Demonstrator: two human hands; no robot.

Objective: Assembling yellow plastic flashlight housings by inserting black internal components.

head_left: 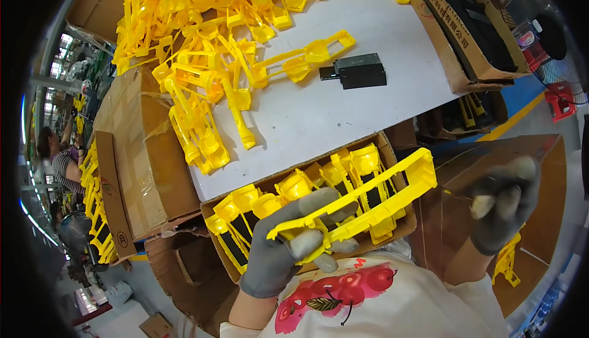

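My left hand (276,252), in a grey glove, grips a long yellow plastic frame (380,200) with an open middle. The frame slants up to the right above a cardboard box (408,227). Inside that box stand several similar yellow frames (294,184), some with black pieces in them. My right hand (509,200), also gloved, is raised to the right of the frame, apart from it. Its fingers are curled in and somewhat blurred; whatever they may hold is hidden.
A large heap of yellow frames (196,12) covers the far left of the white table (282,129). Black flat pieces (363,71) lie on the table. Cardboard boxes stand at the left (141,154), far right (457,31) and lower right (546,215). Another person (64,160) is at far left.
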